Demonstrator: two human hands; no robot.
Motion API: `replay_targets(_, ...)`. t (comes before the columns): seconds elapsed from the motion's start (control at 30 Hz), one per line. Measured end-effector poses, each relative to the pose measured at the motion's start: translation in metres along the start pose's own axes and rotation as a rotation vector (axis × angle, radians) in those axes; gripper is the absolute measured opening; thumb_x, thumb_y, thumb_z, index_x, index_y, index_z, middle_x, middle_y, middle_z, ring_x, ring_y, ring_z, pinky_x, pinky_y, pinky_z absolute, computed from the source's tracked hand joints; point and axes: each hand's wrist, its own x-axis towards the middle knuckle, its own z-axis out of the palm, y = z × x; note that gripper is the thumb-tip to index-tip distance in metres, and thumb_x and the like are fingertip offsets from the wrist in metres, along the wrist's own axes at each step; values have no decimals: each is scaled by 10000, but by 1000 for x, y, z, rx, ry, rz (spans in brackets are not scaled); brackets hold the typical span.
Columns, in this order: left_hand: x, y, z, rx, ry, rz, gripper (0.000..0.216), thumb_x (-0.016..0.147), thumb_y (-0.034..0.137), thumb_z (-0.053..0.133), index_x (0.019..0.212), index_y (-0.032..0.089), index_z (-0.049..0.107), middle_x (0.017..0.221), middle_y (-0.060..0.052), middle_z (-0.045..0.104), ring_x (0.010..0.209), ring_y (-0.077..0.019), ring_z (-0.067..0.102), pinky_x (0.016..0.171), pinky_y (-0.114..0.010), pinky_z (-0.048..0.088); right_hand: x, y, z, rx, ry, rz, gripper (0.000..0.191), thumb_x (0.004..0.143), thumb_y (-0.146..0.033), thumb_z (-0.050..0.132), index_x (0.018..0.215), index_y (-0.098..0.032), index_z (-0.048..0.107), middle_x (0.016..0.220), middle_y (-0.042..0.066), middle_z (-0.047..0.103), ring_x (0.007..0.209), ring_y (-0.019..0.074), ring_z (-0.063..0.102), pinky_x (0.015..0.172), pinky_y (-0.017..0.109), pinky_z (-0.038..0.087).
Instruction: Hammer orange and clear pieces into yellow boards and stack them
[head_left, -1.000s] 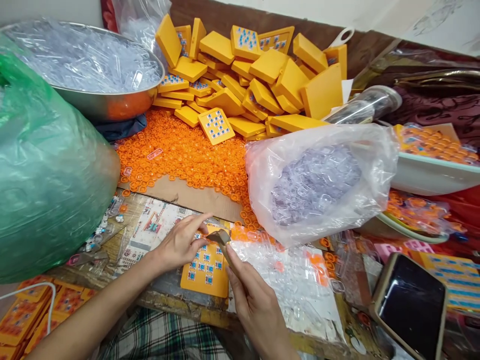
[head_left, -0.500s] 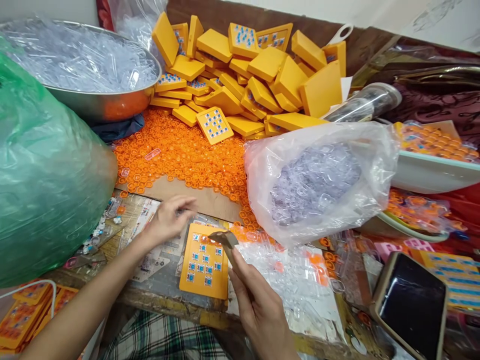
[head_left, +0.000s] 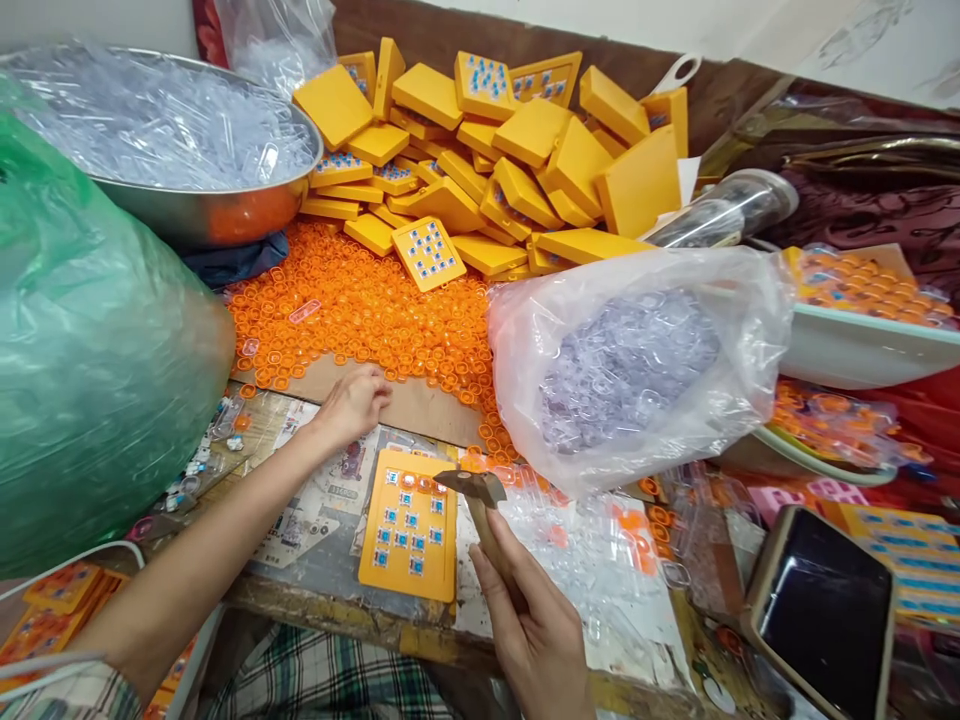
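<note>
My right hand [head_left: 536,625] grips the wooden handle of a small hammer [head_left: 480,487], whose metal head is over the upper right edge of a yellow panel [head_left: 394,572]. The panel lies flat on the bench. Several small square pieces with blue centres sit in it, and orange see-through pieces [head_left: 424,483] line its top row. Beyond the panel, my left hand [head_left: 352,402] has its fingers curled together above a cardboard strip [head_left: 420,410], close to a heap of orange rings [head_left: 360,310]. Whatever its fingertips hold, if anything, is hidden.
Yellow panels [head_left: 532,130] are piled at the back. A metal bowl of clear plastic pieces [head_left: 187,120] and a green bag [head_left: 105,370] stand left. To the right are an open bag of clear pieces [head_left: 630,370] and a phone [head_left: 821,610] near the bench edge.
My left hand has moved away from me toward the orange heap, its fingers curling in. The hammer has shifted right, off the orange pieces. One yellow panel at the back left has tipped over.
</note>
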Motion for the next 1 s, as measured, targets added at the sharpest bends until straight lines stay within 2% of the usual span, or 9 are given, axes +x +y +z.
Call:
replay_targets(0.13, -25, 14, -4, -20, 0, 29, 206, 847, 112, 521, 969, 136, 685, 910, -82, 668, 854, -202, 635, 819, -347, 522, 1, -3, 1, -12, -51, -4, 541, 927, -133, 533, 1438, -284, 437, 1289, 54, 649, 1125, 221, 658, 928, 328, 570)
replay_targets(0.23, -56, 28, -8, -109, -47, 128, 283, 878, 164, 533, 1151, 173, 606, 958, -63, 669, 901, -191, 632, 845, -328, 521, 4, -8, 3, -7, -59, -25, 540, 932, -135, 519, 1444, -282, 429, 1249, 62, 668, 1070, 210, 681, 879, 304, 585)
replay_targets(0.33, -81, 36, -8, -167, -91, 192, 335, 893, 178, 521, 1228, 176, 541, 984, -77, 661, 931, -205, 619, 867, -347, 520, 9, -14, 7, 6, -108, -55, 538, 943, -128, 483, 1456, -273, 410, 1194, 76, 684, 1038, 198, 687, 844, 285, 589)
replay_targets(0.4, -88, 37, -5, -158, -109, 195, 366, 891, 175, 520, 1257, 170, 511, 984, -84, 653, 929, -211, 615, 871, -360, 524, 12, -18, 10, -6, -164, -58, 541, 953, -114, 437, 1467, -277, 389, 1119, 74, 700, 982, 182, 697, 818, 274, 589)
replay_targets(0.53, -88, 32, 0, -140, -104, 219, 406, 893, 157, 507, 1297, 165, 468, 1000, -92, 652, 945, -213, 616, 884, -369, 525, 18, -23, 12, -61, -246, -61, 573, 949, -86, 400, 1475, -311, 366, 968, 47, 696, 824, 151, 697, 725, 239, 584)
replay_targets(0.67, -87, 30, 1, -139, -89, 230, 432, 885, 148, 521, 1313, 155, 461, 1002, -96, 658, 943, -209, 628, 877, -364, 533, 21, -24, 12, -38, -196, -128, 618, 939, -65, 418, 1497, -310, 316, 999, 60, 673, 844, 150, 678, 717, 240, 569)
replay_targets(0.8, -94, 28, 2, -201, -83, 186, 446, 886, 145, 526, 1328, 152, 467, 984, -87, 687, 939, -198, 654, 889, -359, 536, 18, -21, 15, -115, -263, -42, 546, 954, -104, 405, 1465, -296, 391, 902, 43, 695, 720, 143, 686, 663, 235, 587)
replay_targets(0.9, -89, 24, -2, -263, -73, 124, 502, 850, 221, 633, 1329, 166, 494, 1025, -78, 712, 936, -189, 675, 879, -328, 547, 15, -16, 13, -65, -222, -15, 527, 960, -118, 422, 1457, -291, 404, 1108, 67, 703, 933, 169, 708, 774, 250, 593)
replay_targets(1.0, -61, 17, -6, -168, 27, 66, 285, 842, 257, 652, 1112, 166, 658, 1050, -80, 726, 955, -196, 678, 892, -323, 542, 14, -11, 8, -9, -93, -7, 549, 942, -117, 491, 1455, -294, 407, 1260, 62, 659, 1101, 189, 665, 872, 256, 571)
